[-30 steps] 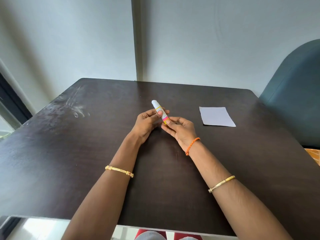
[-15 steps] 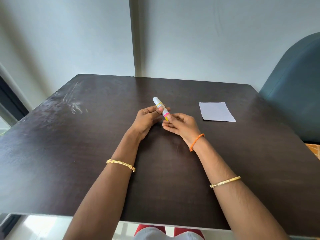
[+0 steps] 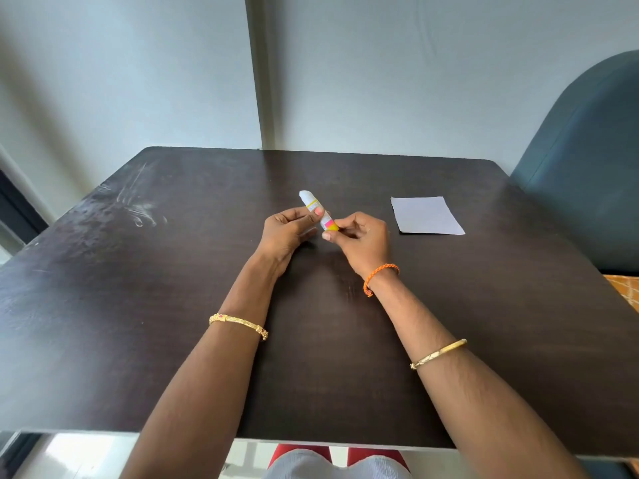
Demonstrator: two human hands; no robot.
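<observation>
A small white stick-shaped tube (image 3: 310,201) with yellow and pink bands is held over the middle of a dark wooden table (image 3: 173,305). My left hand (image 3: 287,233) grips its middle with thumb and fingers, the white end pointing up and away. My right hand (image 3: 363,240) pinches the yellow lower end between curled fingers and thumb. A small sheet of white paper (image 3: 427,216) lies flat on the table to the right of my hands.
A blue-green chair back (image 3: 587,174) stands at the table's right side. A pale wall with a vertical strip (image 3: 262,81) runs behind the table. Pale scuff marks (image 3: 138,209) show on the table's far left.
My right hand has turned and curled more tightly around the tube's yellow end. The tube stays at about the same tilt between both hands.
</observation>
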